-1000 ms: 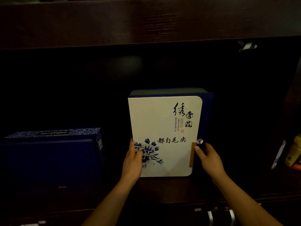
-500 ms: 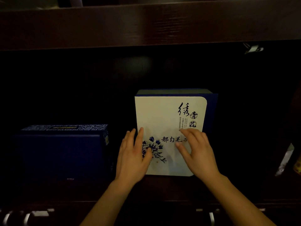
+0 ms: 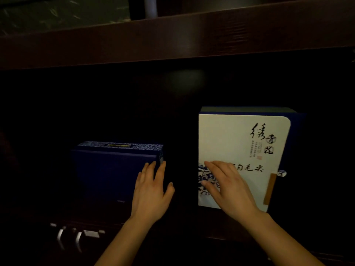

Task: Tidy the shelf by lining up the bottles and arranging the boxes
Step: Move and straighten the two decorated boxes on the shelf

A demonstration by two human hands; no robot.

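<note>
Nearest, at the lower left, two metal handles (image 3: pixel 70 239) glinting in the dark below the shelf edge (image 3: pixel 221 237). Above these, two bare forearms reaching up and forward into a dim wooden shelf. Left hand (image 3: pixel 151 192) spread flat, fingers extended and slightly apart, fingertips (image 3: pixel 153 164) at the right end of the dark blue box (image 3: pixel 115 169), apparently touching its front corner; nothing gripped. Right hand (image 3: pixel 228 189) likewise flat and released, palm laid against the lower left of the white box (image 3: pixel 244 160), covering part of the blue flower print (image 3: pixel 202 177) and the first of the black characters. White box standing upright on the shelf, right of centre, with a dark blue back and spine showing along its top and right side, a tan strip (image 3: pixel 269 189) and a small round clasp (image 3: pixel 281 173) at the right edge. Dark blue box lower, lying on its long side to the left, well apart from the white one, patterned blue-and-white band along its top. Behind both, black shadow, back wall unreadable. Overhead, a thick dark wooden board (image 3: pixel 172 37), and above it a pale upright cylinder (image 3: pixel 150 6), too dim to identify.
</note>
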